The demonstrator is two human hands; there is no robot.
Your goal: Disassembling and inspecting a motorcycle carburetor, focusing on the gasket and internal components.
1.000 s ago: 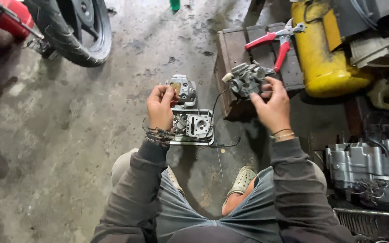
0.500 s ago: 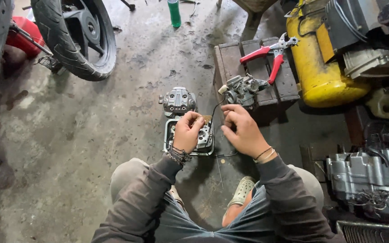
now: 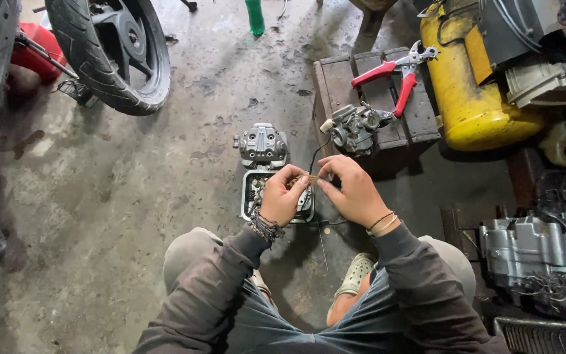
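Nearby, red pliers [image 3: 393, 73] on wooden crate [image 3: 420, 124], carburetor [image 3: 355, 126], hands [image 3: 322, 190] pinching small part

Up at your far left you have a motorcycle wheel [image 3: 109, 56] standing on the stained concrete floor [image 3: 99, 216], with a red container [image 3: 34, 49] just behind it. A green bottle [image 3: 255, 16] stands at the top edge. Red-handled pliers [image 3: 394, 75] lie on the dark wooden crate [image 3: 420, 121] (a yellow tank [image 3: 473, 98] sits just beside it). An engine block [image 3: 538, 252] rests at your right.
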